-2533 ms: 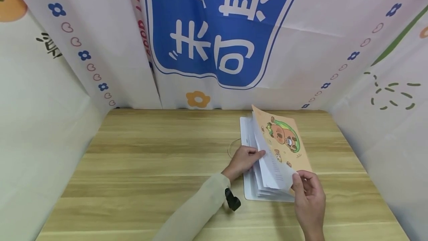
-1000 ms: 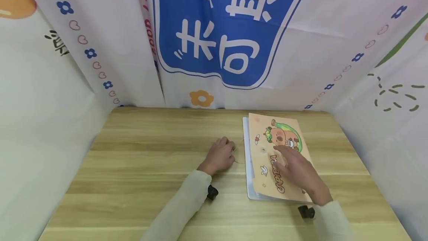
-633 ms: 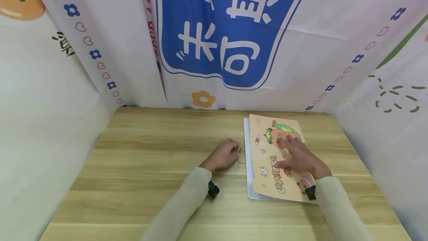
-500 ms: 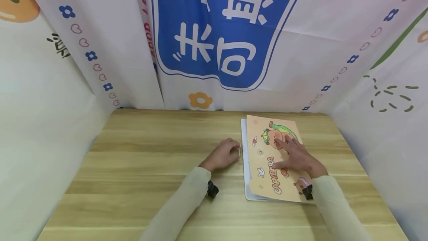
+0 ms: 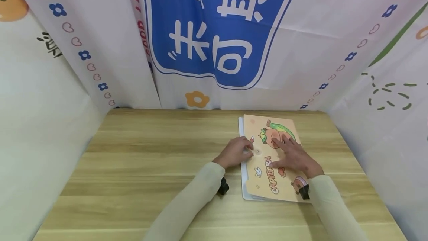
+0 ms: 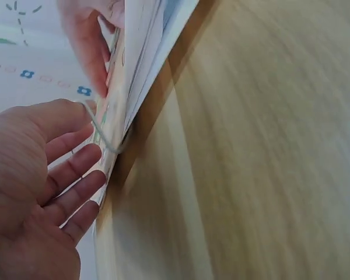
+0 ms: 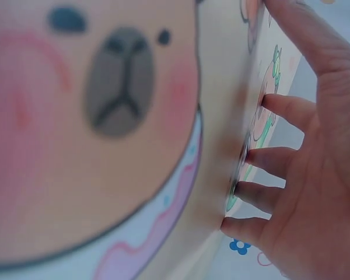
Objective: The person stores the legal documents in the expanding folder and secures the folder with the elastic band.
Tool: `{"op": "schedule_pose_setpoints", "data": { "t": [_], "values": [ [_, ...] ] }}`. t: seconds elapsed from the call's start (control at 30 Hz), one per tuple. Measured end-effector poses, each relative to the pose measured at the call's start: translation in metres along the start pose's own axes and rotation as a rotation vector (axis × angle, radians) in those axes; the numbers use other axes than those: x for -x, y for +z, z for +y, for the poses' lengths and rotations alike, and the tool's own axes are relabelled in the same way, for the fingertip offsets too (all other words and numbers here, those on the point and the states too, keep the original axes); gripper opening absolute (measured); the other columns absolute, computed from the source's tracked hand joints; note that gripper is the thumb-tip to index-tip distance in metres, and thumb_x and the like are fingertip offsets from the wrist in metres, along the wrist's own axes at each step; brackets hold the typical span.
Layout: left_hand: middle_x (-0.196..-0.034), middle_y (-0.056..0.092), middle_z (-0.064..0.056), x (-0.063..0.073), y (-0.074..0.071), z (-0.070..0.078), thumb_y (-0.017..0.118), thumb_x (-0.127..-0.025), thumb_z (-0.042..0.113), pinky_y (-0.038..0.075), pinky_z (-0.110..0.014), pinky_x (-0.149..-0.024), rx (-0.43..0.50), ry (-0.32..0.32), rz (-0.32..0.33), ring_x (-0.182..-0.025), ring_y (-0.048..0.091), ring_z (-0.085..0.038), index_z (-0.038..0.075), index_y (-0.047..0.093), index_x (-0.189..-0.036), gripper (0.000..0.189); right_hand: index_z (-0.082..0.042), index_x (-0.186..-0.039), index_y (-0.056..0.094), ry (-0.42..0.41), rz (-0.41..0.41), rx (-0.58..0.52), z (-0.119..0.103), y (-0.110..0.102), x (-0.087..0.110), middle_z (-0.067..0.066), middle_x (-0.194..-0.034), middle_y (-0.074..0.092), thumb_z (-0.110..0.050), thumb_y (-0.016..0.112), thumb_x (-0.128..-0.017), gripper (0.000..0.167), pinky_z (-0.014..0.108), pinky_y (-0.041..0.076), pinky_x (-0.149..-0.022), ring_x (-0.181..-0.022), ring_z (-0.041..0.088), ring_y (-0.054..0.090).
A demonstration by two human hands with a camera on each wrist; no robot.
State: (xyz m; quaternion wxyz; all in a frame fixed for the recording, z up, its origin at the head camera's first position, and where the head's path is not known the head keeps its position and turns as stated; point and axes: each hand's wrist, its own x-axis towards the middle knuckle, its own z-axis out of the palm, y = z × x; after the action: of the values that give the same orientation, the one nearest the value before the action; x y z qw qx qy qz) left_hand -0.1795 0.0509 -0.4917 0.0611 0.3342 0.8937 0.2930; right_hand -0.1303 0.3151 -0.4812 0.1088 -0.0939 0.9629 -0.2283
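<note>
A peach-coloured document folder (image 5: 277,181) with capybara drawings lies on the right half of the table, cover down, with white sheets or pockets showing along its left edge. My left hand (image 5: 235,152) is at that edge and pinches a thin elastic cord (image 6: 107,140) between thumb and index finger; the other fingers are spread. The cord runs taut from the fingertips around the folder's edge. Close by the left fingertips is a small round button (image 5: 258,151) on the cover. My right hand (image 5: 295,157) rests on the cover with fingers spread, fingertips pressing it in the right wrist view.
The wooden table (image 5: 150,159) spreads out left of the folder. Printed fabric walls (image 5: 197,58) enclose it at the back and both sides. Black wrist cameras (image 5: 223,187) sit under the sleeves.
Earlier both hands were at the lifted cover and inner sheets; the cover has since come down. My left hand took the cord beside the folder and moved right with it, over the cover's edge.
</note>
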Motion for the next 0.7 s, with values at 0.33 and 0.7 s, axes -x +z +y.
{"op": "schedule_pose_setpoints", "data": {
  "t": [0.33,0.7],
  "values": [
    [-0.084,0.060,0.008,-0.019,0.004,0.011,0.076,-0.091,0.018,0.045,-0.025,-0.077,0.006,-0.080,-0.076,-0.080,0.054,-0.010,0.015,0.071,-0.092,0.006,-0.004,-0.161,0.032,0.010,-0.025,-0.023,0.000,-0.003,-0.001,0.036,-0.163,0.006,-0.057,0.087,-0.076,0.113,0.081,0.007,-0.107,-0.144,0.065,0.002],
    [-0.074,0.058,0.010,-0.029,0.011,0.015,0.079,-0.088,0.024,0.043,-0.023,-0.069,-0.052,-0.141,-0.058,-0.070,0.053,-0.007,0.018,0.070,-0.088,0.011,-0.006,-0.162,0.029,0.024,-0.059,-0.043,0.000,-0.003,-0.005,0.037,-0.163,0.003,-0.057,0.086,-0.076,0.115,0.081,0.006,-0.106,-0.144,0.065,-0.001]
  ]
}}
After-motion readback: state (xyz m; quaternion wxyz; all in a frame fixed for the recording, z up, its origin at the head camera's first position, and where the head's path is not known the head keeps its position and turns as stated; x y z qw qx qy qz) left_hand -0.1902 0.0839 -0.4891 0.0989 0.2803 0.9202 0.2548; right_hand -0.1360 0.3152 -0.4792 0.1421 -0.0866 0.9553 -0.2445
